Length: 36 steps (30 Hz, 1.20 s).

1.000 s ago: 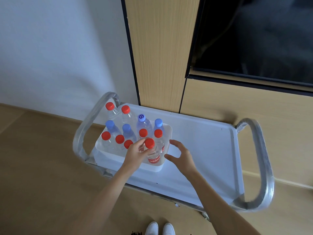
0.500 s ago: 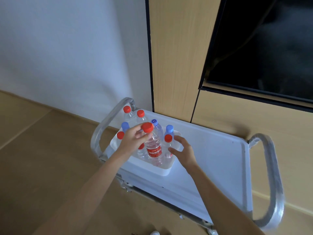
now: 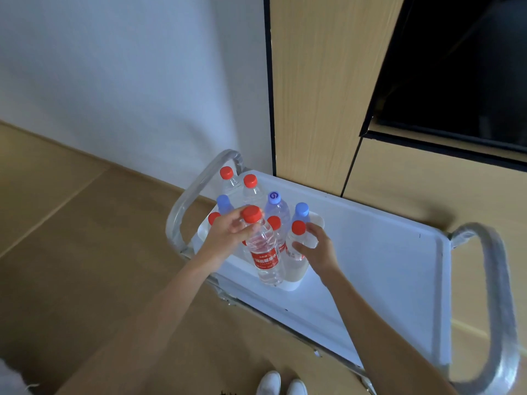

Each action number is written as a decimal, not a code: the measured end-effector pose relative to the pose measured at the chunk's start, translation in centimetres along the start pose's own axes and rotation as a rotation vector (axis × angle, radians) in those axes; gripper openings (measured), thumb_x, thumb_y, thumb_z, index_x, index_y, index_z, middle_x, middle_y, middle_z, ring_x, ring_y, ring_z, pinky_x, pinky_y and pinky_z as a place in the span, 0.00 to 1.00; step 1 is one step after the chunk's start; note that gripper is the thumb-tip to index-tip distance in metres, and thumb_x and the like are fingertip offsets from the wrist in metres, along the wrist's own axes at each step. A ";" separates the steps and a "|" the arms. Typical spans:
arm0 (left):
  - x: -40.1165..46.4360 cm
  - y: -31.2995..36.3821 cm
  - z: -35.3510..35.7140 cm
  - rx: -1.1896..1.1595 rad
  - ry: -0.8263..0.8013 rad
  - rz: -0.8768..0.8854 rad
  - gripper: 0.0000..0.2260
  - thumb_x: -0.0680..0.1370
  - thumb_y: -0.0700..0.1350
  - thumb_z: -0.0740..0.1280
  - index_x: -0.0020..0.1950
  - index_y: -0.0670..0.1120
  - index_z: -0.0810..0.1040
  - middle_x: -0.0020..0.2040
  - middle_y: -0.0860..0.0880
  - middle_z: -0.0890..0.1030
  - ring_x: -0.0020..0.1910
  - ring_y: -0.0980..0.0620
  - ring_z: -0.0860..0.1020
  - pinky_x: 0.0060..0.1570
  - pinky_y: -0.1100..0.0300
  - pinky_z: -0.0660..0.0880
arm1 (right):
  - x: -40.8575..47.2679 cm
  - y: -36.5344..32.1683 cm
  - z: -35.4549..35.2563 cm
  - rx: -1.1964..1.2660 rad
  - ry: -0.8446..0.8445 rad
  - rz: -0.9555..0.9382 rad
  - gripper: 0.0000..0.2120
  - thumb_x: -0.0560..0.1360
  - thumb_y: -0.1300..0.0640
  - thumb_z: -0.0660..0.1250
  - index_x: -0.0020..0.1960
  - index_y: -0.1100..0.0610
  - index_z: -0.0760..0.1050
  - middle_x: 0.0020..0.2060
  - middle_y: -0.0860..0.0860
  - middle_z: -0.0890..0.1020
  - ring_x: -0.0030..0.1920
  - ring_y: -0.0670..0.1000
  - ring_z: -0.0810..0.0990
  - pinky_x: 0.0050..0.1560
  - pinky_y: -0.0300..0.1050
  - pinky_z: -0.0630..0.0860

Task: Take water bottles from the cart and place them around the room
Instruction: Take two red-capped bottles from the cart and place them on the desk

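Left hand (image 3: 228, 233): fingers curled round the neck of a red-capped bottle (image 3: 263, 252), just below the cap, the bottle raised clear of its neighbours and hanging near upright, its base over the near rim of the tub. A neck hold suits a straight lift out of a tight pack.

Right hand (image 3: 318, 249): fingers and thumb wrapped round the shoulder of a second red-capped bottle (image 3: 298, 240), which stands in the tub at its right end; likely the next one to come out.

Tub (image 3: 291, 285): white, shallow, set at the left end of the cart, keeping the bottles upright and bunched together. Remaining stock inside: several red-capped bottles and three blue-capped bottles (image 3: 301, 210), packed close, caps up.

Cart (image 3: 385, 269): white tray top with a raised lip, silver loop handle at each end, parked against a wooden wall panel (image 3: 313, 95). Right half of the tray carries nothing visible.

Floor: tan; white shoes (image 3: 281, 384) at the near edge of the cart.

Task status, by judgement: early, no bottle yet placed anywhere in view.
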State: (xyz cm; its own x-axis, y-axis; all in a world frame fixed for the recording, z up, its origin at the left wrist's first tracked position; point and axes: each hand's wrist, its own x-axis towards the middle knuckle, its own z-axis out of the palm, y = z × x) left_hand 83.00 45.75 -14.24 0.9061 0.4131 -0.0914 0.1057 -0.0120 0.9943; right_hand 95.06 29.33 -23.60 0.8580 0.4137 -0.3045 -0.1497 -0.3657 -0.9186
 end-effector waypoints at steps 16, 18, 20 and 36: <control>0.4 -0.3 -0.9 0.070 0.018 -0.030 0.11 0.74 0.40 0.69 0.56 0.48 0.79 0.50 0.56 0.83 0.51 0.61 0.80 0.54 0.62 0.76 | 0.6 -0.5 0.8 -0.289 0.030 0.018 0.31 0.65 0.57 0.76 0.65 0.48 0.70 0.56 0.53 0.79 0.58 0.59 0.75 0.57 0.53 0.74; 0.3 -0.2 -1.1 0.075 0.026 -0.032 0.10 0.74 0.41 0.69 0.55 0.50 0.80 0.49 0.57 0.83 0.51 0.60 0.80 0.53 0.61 0.76 | 0.6 -0.7 0.6 -0.324 0.040 0.019 0.32 0.64 0.56 0.77 0.65 0.48 0.70 0.56 0.53 0.78 0.58 0.58 0.74 0.56 0.51 0.74; 0.3 0.0 -1.4 0.080 0.044 -0.039 0.09 0.74 0.43 0.70 0.53 0.51 0.80 0.51 0.55 0.83 0.53 0.57 0.80 0.55 0.56 0.76 | 0.4 -0.7 0.4 -0.293 0.056 0.025 0.31 0.64 0.56 0.77 0.64 0.49 0.71 0.57 0.53 0.78 0.58 0.57 0.75 0.53 0.46 0.74; -0.2 0.9 -1.9 0.028 0.068 0.041 0.06 0.73 0.42 0.71 0.49 0.51 0.81 0.47 0.51 0.84 0.47 0.57 0.82 0.52 0.59 0.77 | -3.3 -5.6 -1.6 -0.092 0.172 -0.185 0.19 0.65 0.55 0.78 0.53 0.52 0.77 0.45 0.47 0.82 0.47 0.49 0.80 0.47 0.42 0.75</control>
State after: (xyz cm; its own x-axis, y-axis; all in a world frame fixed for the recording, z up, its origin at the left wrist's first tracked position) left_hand 82.10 47.42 -13.18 0.8801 0.4725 -0.0456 0.0811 -0.0551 0.9952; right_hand 93.89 28.66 -17.00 0.9385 0.3359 -0.0795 0.0557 -0.3748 -0.9254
